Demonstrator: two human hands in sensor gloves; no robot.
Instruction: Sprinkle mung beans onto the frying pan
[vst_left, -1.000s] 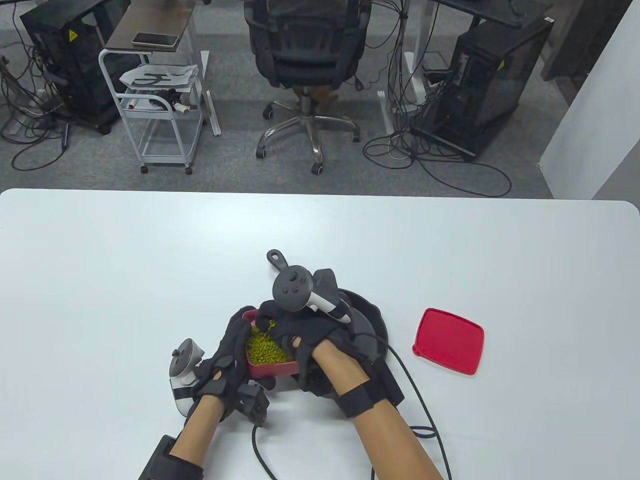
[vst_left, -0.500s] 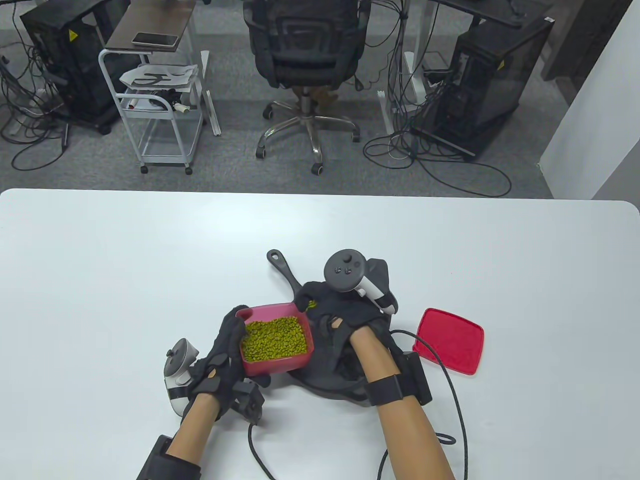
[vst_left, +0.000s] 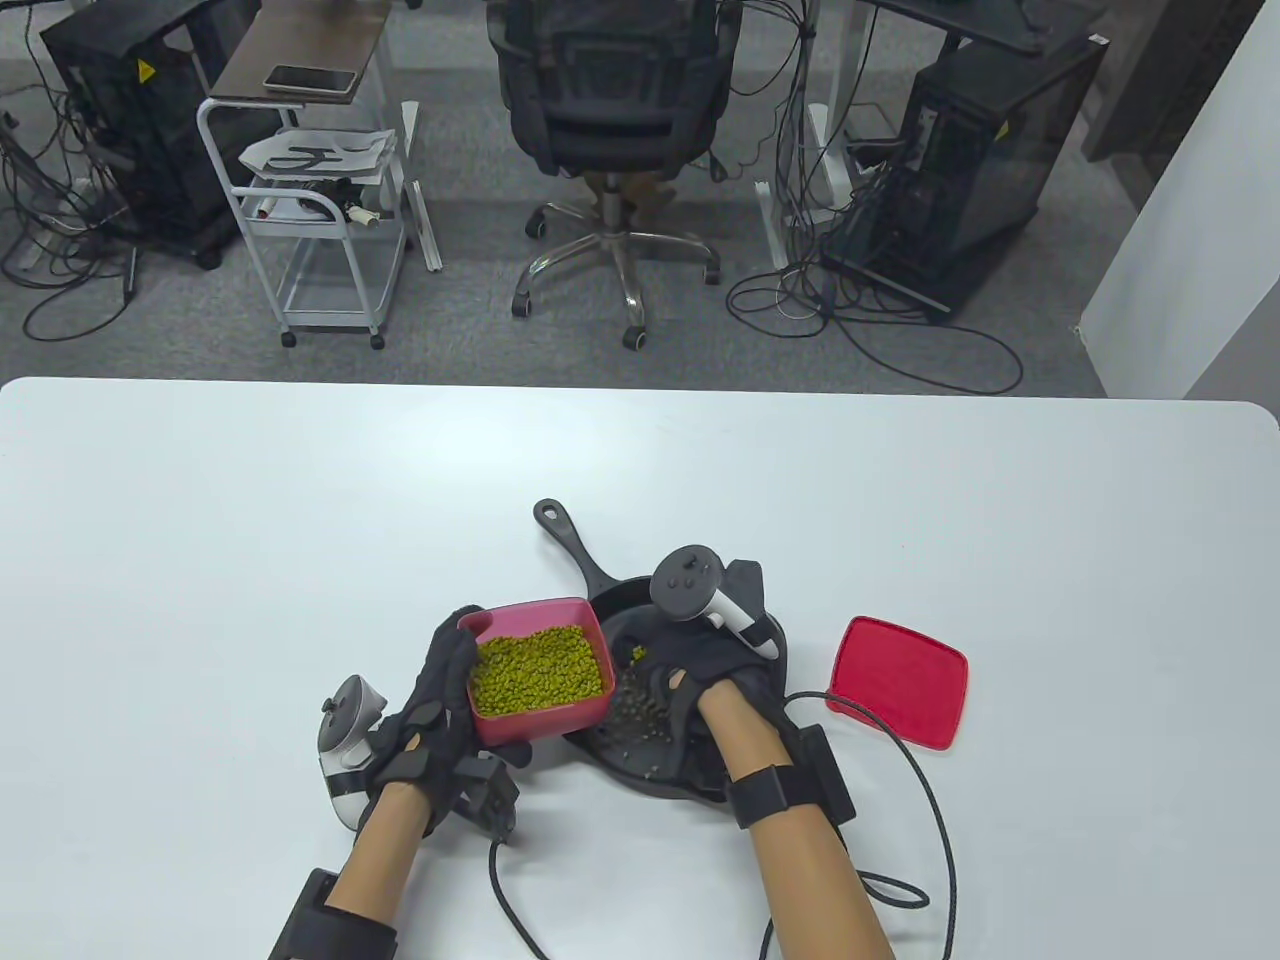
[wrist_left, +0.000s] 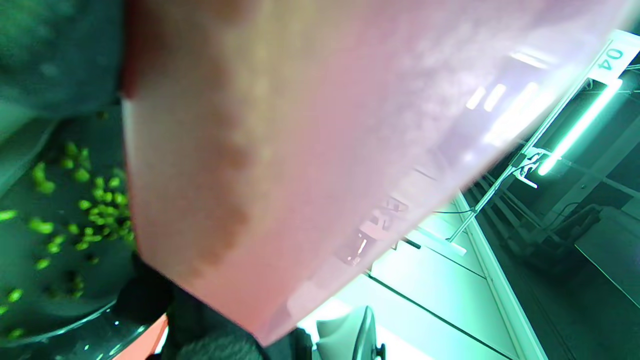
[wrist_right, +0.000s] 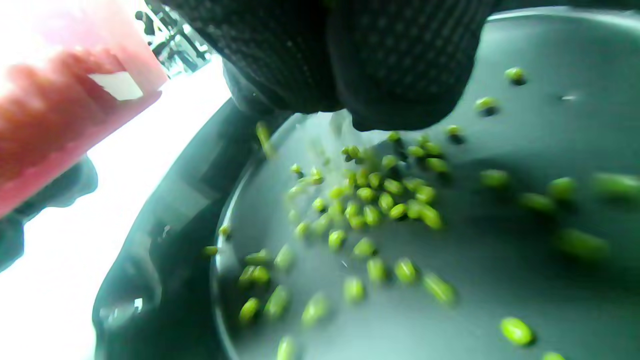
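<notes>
A black frying pan (vst_left: 612, 588) sits on the white table, its handle pointing to the far left. Mung beans (vst_left: 640, 715) lie scattered in it and show close up in the right wrist view (wrist_right: 380, 200). My left hand (vst_left: 445, 690) grips a red container (vst_left: 535, 722) full of mung beans (vst_left: 540, 670), held at the pan's left edge; its pink underside (wrist_left: 300, 150) fills the left wrist view. My right hand (vst_left: 660, 665) hovers over the pan (wrist_right: 450, 300), fingertips (wrist_right: 400, 75) bunched together and pointing down, with a few beans at them and beans dropping below.
The container's red lid (vst_left: 897, 682) lies flat on the table just right of the pan. Black glove cables (vst_left: 905, 765) trail from my right wrist across the near table. The table's (vst_left: 300, 500) front edge is just below my forearms.
My right hand left the container with a pinch of beans, swung right over the pan, then came lower; beans now lie in the pan. My left hand shifted the container slightly left.
</notes>
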